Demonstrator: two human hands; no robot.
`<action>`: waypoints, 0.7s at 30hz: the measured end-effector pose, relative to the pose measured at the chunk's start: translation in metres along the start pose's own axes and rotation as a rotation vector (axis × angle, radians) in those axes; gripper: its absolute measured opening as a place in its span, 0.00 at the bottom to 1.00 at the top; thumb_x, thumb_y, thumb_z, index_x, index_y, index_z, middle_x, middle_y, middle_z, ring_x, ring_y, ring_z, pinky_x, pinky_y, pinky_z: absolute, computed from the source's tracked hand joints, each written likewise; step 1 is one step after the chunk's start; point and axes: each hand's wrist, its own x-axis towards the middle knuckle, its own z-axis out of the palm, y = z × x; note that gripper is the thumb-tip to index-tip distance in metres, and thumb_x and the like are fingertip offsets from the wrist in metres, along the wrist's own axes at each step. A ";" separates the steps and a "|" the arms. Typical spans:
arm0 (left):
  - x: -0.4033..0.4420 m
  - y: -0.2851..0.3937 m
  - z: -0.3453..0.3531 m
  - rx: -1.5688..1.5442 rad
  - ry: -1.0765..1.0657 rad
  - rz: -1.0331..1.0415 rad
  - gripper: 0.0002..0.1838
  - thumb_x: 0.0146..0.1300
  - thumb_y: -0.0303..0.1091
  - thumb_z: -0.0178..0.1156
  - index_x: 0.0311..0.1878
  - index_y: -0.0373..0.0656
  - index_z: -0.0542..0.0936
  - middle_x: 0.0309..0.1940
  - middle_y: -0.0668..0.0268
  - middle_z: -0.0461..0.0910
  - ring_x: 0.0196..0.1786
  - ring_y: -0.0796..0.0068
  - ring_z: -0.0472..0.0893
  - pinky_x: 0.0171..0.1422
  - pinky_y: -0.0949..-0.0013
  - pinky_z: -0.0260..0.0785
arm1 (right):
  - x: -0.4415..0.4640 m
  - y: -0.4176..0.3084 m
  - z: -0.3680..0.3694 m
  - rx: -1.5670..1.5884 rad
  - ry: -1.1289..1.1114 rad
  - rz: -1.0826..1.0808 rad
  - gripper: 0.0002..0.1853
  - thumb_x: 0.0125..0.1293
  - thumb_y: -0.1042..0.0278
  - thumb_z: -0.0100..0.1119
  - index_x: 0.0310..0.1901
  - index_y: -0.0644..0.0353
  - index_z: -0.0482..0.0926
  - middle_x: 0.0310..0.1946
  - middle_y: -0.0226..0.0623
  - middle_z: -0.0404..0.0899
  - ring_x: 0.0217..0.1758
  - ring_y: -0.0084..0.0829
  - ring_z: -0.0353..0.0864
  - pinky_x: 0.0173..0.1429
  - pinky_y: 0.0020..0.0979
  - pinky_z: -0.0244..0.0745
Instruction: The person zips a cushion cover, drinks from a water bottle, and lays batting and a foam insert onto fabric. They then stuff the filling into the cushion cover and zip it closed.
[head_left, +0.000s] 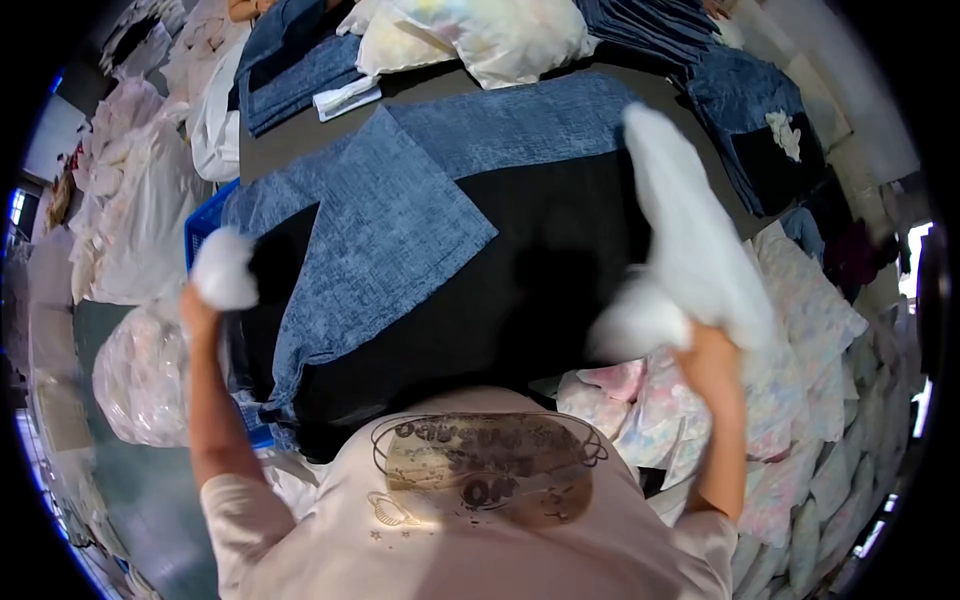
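Held a blurred white wad (226, 268) closed in the left grip (200, 308), beside the left edge of blue textured fabric (390, 215), and a longer white bundle (685, 210) closed in the right grip (712, 358), right of black cloth (480, 300). Saw both fabrics spread across the desk (270, 160). Could not read the small white card (347, 98) beyond, nor the upside-down lettering (490, 490) on the pale T-shirt (450, 555) with certainty.

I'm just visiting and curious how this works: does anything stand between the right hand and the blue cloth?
Only the white material that the right hand holds: its tip overlaps the right end of the blue cloth in this view, though I cannot tell whether they touch. No other visible object stands in between.
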 end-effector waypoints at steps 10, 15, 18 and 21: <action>-0.397 -0.042 0.015 -0.219 -0.872 -0.483 0.33 0.50 0.50 0.73 0.56 0.41 0.79 0.52 0.53 0.79 0.57 0.53 0.77 0.63 0.53 0.68 | -0.014 -0.022 -0.041 0.895 -0.640 -0.087 0.21 0.64 0.64 0.66 0.54 0.67 0.78 0.41 0.36 0.85 0.40 0.26 0.84 0.46 0.30 0.80; -0.492 -0.005 0.049 -0.097 -1.458 -0.508 0.22 0.51 0.39 0.68 0.50 0.40 0.82 0.50 0.53 0.81 0.54 0.53 0.78 0.58 0.55 0.69 | 0.066 -0.076 -0.095 1.312 -0.443 0.000 0.22 0.68 0.60 0.61 0.55 0.70 0.75 0.40 0.43 0.85 0.38 0.35 0.86 0.43 0.33 0.82; -0.373 0.002 -0.029 -0.146 -0.438 -0.593 0.11 0.71 0.35 0.57 0.50 0.39 0.80 0.38 0.59 0.81 0.41 0.62 0.78 0.48 0.61 0.69 | 0.137 -0.135 -0.145 1.183 -0.089 -0.212 0.25 0.70 0.49 0.56 0.50 0.69 0.78 0.38 0.45 0.84 0.39 0.35 0.84 0.46 0.33 0.80; -0.188 0.083 -0.148 -0.655 0.199 -0.817 0.12 0.76 0.35 0.52 0.37 0.39 0.78 0.28 0.70 0.75 0.29 0.83 0.70 0.35 0.78 0.61 | 0.270 -0.164 -0.176 1.428 -0.144 -0.368 0.22 0.71 0.51 0.60 0.49 0.67 0.81 0.41 0.42 0.85 0.43 0.33 0.85 0.48 0.32 0.79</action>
